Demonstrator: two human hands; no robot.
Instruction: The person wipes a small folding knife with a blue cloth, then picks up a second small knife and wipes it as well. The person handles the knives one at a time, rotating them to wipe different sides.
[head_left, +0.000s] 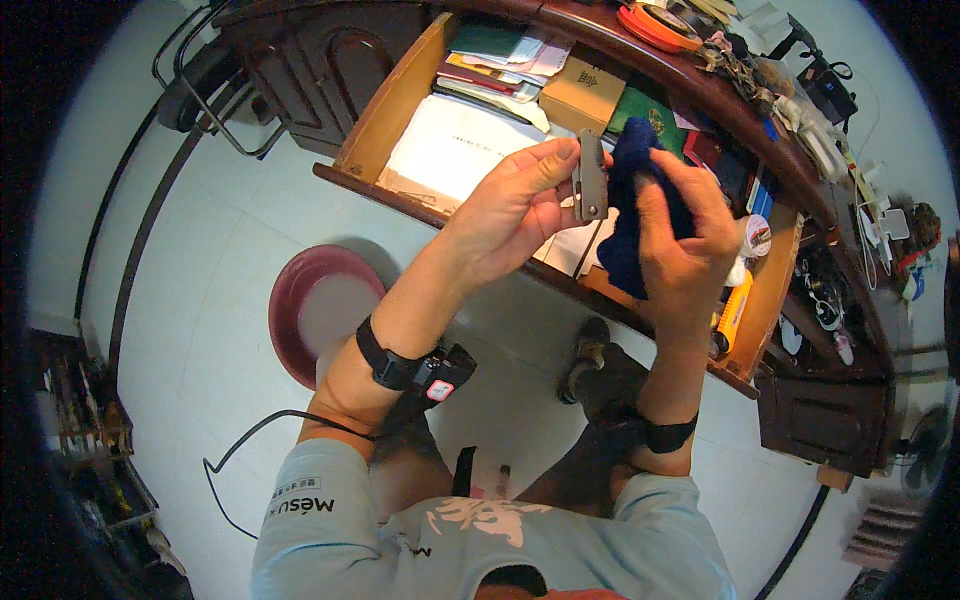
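Note:
My left hand (517, 199) grips a slim grey metal object (590, 180) upright between thumb and fingers; it looks like a folded pocketknife. Its far face is hidden from me. Close beside it, my right hand (686, 225) holds a bunched dark blue cloth (630, 217), thumb and fingers pinching the fabric. I cannot tell whether cloth and metal touch. Both hands are over the front part of a pulled-out wooden drawer (401, 94).
In the drawer are white papers (450, 146), a cardboard box (583, 90), a green booklet (645, 112) and a yellow utility knife (735, 311). Orange rings (660, 28) and clutter sit on the desktop (585, 26). A reddish basin (289, 319) stands on the floor beside my left arm.

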